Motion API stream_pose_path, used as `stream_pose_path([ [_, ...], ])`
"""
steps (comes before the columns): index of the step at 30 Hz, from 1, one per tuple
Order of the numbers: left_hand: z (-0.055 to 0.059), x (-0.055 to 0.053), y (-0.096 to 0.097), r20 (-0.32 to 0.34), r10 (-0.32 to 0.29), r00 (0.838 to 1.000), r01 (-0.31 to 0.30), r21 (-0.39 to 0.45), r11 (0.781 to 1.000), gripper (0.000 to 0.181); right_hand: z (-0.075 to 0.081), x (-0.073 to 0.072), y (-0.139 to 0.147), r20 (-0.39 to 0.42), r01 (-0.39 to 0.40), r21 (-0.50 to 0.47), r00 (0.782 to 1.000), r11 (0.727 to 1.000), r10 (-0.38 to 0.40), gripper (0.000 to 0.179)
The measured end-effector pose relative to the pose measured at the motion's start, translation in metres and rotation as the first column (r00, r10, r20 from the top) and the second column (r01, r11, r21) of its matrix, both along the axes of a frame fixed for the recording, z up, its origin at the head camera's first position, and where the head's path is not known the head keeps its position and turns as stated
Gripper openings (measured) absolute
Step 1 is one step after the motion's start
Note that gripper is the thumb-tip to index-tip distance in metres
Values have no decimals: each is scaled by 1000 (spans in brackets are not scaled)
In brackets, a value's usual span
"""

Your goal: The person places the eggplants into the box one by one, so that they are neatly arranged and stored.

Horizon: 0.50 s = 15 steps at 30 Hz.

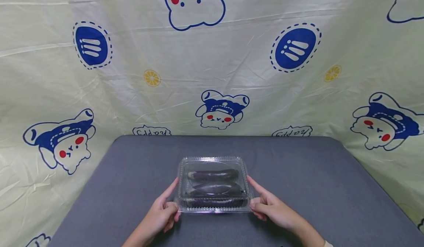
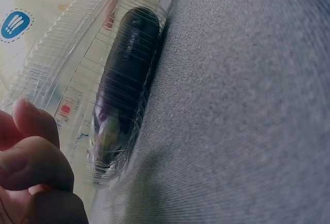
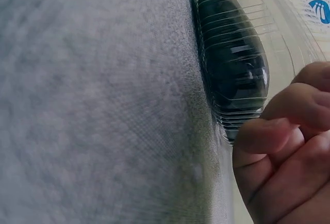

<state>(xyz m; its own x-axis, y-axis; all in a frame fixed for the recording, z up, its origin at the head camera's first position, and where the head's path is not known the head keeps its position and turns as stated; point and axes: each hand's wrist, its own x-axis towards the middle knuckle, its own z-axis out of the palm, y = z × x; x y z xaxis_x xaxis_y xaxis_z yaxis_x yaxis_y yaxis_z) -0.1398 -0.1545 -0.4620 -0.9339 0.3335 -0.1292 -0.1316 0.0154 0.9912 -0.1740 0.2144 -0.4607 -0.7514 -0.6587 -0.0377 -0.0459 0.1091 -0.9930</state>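
A clear plastic clamshell box (image 1: 213,160) sits on the grey table, its lid over the contents; whether the lid is fully pressed down I cannot tell. Dark purple eggplants (image 1: 215,187) lie lengthwise inside it. In the left wrist view one eggplant (image 2: 129,53) shows through the ribbed wall, its pale greenish end towards me. My left hand (image 1: 161,212) pinches the box's front left corner, index finger stretched along the side. At the front right corner my right hand (image 1: 269,207) pinches the rim likewise. Another eggplant (image 3: 232,53) appears in the right wrist view.
A grey cloth-covered table (image 1: 139,166) surrounds the box. Behind and to both sides hangs a pale curtain (image 1: 232,63) printed with blue and red cartoon figures, meeting the table's far edge.
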Motion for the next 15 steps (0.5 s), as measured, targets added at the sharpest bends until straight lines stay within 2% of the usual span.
stream_pose_path([
  [9, 0, 0, 1, -18, 12, 1000, -12, -17, 1000, 80, -3, -3, 1, -2, -8, -28, 1000, 1000, 8, 83],
  [15, -1, -1, 1, -2, 8, 1000, -8, -29, 1000, 80, -4, -2, 1, -29, -37, -58, 999, 998, 35, 82],
])
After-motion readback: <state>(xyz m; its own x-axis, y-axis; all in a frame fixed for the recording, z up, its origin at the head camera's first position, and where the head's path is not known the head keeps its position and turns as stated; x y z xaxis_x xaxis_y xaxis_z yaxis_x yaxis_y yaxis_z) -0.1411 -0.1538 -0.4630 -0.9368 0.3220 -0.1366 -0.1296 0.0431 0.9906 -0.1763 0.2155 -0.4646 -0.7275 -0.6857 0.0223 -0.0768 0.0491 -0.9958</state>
